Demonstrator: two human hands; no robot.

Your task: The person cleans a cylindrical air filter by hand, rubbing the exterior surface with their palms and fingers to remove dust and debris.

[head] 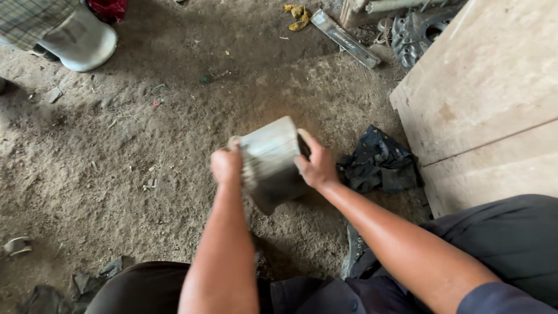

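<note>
Head view. Grey metal block (272,163) held above dirt floor (145,151), mid-frame, tilted, slightly blurred. Left hand (226,166) clamps its 9 o'clock edge, fingers curled shut on it; right hand (317,166) closed over the 3 o'clock edge. Dark rag (381,163) lies just beside at 3 o'clock, wooden board (482,87) beyond it. Open floor from 9 to 12 o'clock.

Your left hand (225,166) and right hand (317,167) grip a pale grey sheet (272,164), darkening to sooty grey at its lower end. Beside it lies a black rag (379,163) with small pale specks. The dirt floor (145,134) is dull brown; the wooden board (488,87) is light tan. Your trousers (511,244) are dark navy.
</note>
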